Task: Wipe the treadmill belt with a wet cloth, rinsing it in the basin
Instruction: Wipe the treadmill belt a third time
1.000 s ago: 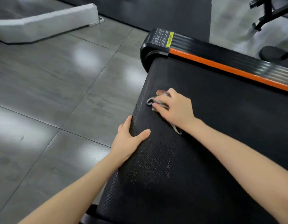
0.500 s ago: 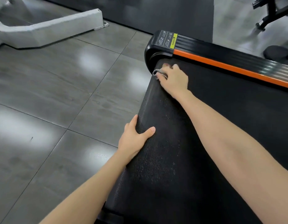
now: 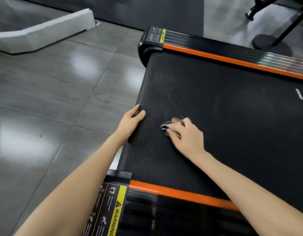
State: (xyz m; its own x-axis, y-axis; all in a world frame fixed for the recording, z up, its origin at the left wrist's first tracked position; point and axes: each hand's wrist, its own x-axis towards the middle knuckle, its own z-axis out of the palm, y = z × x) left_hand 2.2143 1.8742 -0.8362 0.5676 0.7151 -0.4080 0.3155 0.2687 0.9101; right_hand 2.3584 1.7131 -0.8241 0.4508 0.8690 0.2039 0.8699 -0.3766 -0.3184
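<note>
The black treadmill belt [image 3: 223, 113] fills the right half of the head view, with faint damp streaks running toward its far corner. My right hand [image 3: 186, 135] presses a small grey cloth [image 3: 165, 126] flat against the belt; only the cloth's left end shows past my fingers. My left hand [image 3: 130, 120] grips the rear edge of the belt, thumb on top and fingers curled over the end. No basin is in view.
Orange-trimmed side rails run along the far side [image 3: 223, 57] and the near side [image 3: 179, 193] of the belt. A yellow warning label [image 3: 116, 213] sits on the near rail's end cap. Grey floor tiles [image 3: 45, 108] lie left, a white equipment base [image 3: 45, 29] beyond, black gym gear [image 3: 269, 40] upper right.
My right hand has drawn the cloth back from the belt's far corner to the middle, close to my left hand. The view has shifted, bringing the near rail into sight. My left hand keeps its grip.
</note>
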